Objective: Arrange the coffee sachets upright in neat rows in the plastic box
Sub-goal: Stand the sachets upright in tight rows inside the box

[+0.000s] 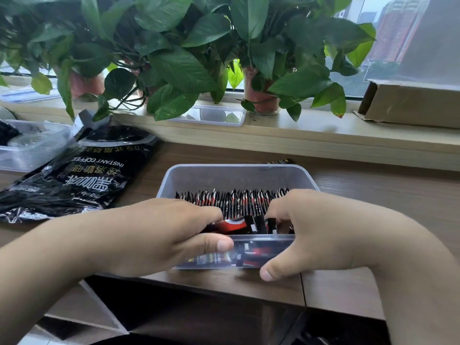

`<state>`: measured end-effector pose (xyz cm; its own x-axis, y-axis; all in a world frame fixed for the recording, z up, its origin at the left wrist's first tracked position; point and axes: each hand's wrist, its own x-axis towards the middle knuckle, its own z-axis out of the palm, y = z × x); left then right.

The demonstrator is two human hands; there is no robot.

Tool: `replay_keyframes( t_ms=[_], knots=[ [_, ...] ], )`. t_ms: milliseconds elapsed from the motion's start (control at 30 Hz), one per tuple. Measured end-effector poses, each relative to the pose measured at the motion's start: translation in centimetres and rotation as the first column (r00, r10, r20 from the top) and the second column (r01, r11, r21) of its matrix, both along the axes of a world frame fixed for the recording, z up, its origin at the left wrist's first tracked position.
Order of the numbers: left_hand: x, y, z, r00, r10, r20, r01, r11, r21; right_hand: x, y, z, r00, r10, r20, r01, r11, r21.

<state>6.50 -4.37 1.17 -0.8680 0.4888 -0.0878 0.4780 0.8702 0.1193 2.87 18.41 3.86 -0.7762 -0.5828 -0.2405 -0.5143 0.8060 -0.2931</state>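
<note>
One row of black-and-red coffee sachets (234, 202) stands upright, twelve o'clock in the clear plastic box (236, 174).
Your left hand (159, 232) clasps flat ones at six; right hand (311, 227)'s hold is hidden. Tip them against the row.

1. The plastic box (236, 178) sits mid-surface (373, 195). The sachets (234, 200) stand in a row across it, with more lying along its 6 o'clock wall.
2. The left hand (154, 232) straddles that wall at 7 o'clock and the right hand (316, 227) at 5 o'clock, fingers inside, thumbs outside.
3. A coffee bag (74, 180) lies at the box's 10 o'clock.
4. At 12 o'clock, a windowsill (323, 135) carries potted plants (174, 58), and a cardboard box (410, 105) sits on it at 2 o'clock.
</note>
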Motion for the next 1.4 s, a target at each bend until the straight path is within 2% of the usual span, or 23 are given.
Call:
replay_keyframes(
  t_ms=[167,333,400,467,667,767,900,1100,1267,1400],
  knots=[
    [-0.3,-0.7,-0.6,0.999,0.033,-0.012,-0.027,0.950,0.310,0.1,-0.4,-0.6,0.999,-0.027,-0.034,0.030,0.997,0.068],
    [-0.4,-0.5,-1.3,0.976,0.156,-0.150,-0.067,0.876,0.477,-0.5,-0.3,-1.1,0.991,0.069,-0.117,-0.066,0.997,0.030],
    [-0.3,-0.3,-1.7,0.952,0.221,-0.211,-0.083,0.851,0.518,-0.4,-0.2,-1.1,0.992,0.072,-0.105,-0.073,0.997,-0.003],
    [-0.2,-0.1,-1.9,0.932,0.266,-0.247,-0.098,0.839,0.536,-0.4,-0.3,-1.3,0.993,0.083,-0.084,-0.085,0.996,-0.025],
    [-0.1,0.1,-2.3,0.902,0.338,-0.268,-0.151,0.830,0.536,-0.3,-0.8,-1.7,0.983,0.103,-0.153,-0.104,0.995,0.002],
    [-0.1,0.2,-2.2,0.901,0.340,-0.269,-0.158,0.836,0.526,-0.2,-0.8,-1.8,0.984,0.117,-0.134,-0.122,0.992,-0.031],
    [-0.2,0.2,-2.2,0.900,0.342,-0.271,-0.165,0.842,0.513,-0.2,-0.9,-1.9,0.971,0.175,-0.161,-0.177,0.984,0.005],
    [-0.1,0.3,-2.2,0.897,0.346,-0.276,-0.174,0.848,0.500,-0.1,-1.2,-2.5,0.977,0.148,-0.152,-0.144,0.989,0.035],
    [-0.1,0.4,-2.2,0.894,0.350,-0.280,-0.178,0.851,0.494,-0.4,-0.8,-2.6,0.955,0.197,-0.222,-0.208,0.978,-0.027],
    [-0.1,0.4,-2.2,0.892,0.354,-0.283,-0.178,0.848,0.499,-0.3,-0.8,-2.5,0.957,0.194,-0.216,-0.210,0.976,-0.053]
  ],
)
